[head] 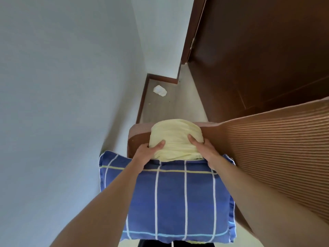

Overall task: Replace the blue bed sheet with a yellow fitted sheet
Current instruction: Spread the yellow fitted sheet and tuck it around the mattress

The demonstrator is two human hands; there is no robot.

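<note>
A pale yellow sheet, bundled into a thick roll, lies on a brown stool or small table beyond a blue checked pillow. My left hand grips the bundle's left side, thumb pressed into the cloth. My right hand holds its right side in the same way. Both forearms reach over the pillow, which sits close to my body. No blue bed sheet or bed is in view.
A white wall stands close on the left. A dark brown door and a ribbed brown panel close in on the right. A crumpled white cloth or paper lies on the floor in the far corner.
</note>
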